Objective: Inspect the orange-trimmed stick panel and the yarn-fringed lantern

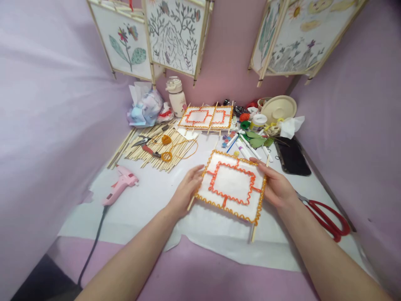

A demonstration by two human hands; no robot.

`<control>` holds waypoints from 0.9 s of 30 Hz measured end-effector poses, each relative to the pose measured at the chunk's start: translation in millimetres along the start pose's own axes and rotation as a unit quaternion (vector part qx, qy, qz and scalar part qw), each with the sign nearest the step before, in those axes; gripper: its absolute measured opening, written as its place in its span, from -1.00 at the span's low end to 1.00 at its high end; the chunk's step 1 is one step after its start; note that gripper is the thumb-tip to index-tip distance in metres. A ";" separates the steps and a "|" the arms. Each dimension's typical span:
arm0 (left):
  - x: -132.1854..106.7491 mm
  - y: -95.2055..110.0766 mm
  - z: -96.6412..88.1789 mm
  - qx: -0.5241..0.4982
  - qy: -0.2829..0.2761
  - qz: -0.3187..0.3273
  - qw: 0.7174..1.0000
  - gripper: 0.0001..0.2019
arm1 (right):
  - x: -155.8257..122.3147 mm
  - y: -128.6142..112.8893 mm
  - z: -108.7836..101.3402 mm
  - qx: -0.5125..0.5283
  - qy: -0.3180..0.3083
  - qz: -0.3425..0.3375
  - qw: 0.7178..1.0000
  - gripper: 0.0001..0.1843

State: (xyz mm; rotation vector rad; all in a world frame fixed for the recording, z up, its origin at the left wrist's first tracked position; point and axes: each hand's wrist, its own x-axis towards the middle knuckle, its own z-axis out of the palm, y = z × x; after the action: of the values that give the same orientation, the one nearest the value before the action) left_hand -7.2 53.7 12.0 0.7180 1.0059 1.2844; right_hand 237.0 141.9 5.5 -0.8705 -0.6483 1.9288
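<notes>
Stick-framed paper panel with wavy orange trim, held in front of the person over the white sheet, tilted slightly. Left hand grips the panel's left edge, fingers against the frame; right hand grips the right edge, fingers curled over the corner area. Both hands closed on it, no other item held. Beyond it, a second trimmed panel lies on the counter, near a mat of loose wooden sticks with red-handled pliers and orange cord on top. Markers and green leaves sit just past the right hand. Pink glue gun lies left, red scissors right, black phone near the back right. White bottle and plastic bag stand at the back, painted panels hanging above.
</notes>
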 end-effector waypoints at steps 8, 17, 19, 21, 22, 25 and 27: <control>-3.5 6.2 -4.3 -0.085 -0.086 -0.109 0.987 -0.72 | -3.4 -12.7 3.1 -0.044 -0.086 -0.080 0.992 -0.63; -5.6 9.0 -10.5 -0.136 -0.090 -0.008 0.986 -0.68 | -12.8 6.1 12.7 -0.131 -0.157 -0.095 0.974 -0.61; -5.9 8.7 -11.7 -0.123 -0.098 0.001 0.988 -0.66 | -11.5 7.6 12.3 -0.132 -0.142 -0.100 0.976 -0.63; -5.9 8.7 -12.7 -0.115 -0.095 0.017 0.989 -0.63 | -10.7 8.2 12.1 -0.132 -0.134 -0.104 0.977 -0.62; -5.8 8.7 -13.2 -0.112 -0.091 0.024 0.989 -0.63 | -10.8 8.4 12.3 -0.132 -0.136 -0.107 0.976 -0.62; -5.5 8.8 -14.3 -0.110 -0.077 0.034 0.990 -0.67 | -12.9 8.6 13.9 -0.137 -0.152 -0.110 0.973 -0.61; -5.2 8.7 -14.7 -0.116 -0.068 0.036 0.990 -0.72 | -14.9 8.6 15.2 -0.143 -0.163 -0.104 0.970 -0.61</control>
State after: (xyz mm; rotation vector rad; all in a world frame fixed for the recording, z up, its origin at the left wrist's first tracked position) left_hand -24.1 48.7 14.5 0.6564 0.7121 1.3709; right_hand 226.0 123.4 13.2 -0.6279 -1.1914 1.8261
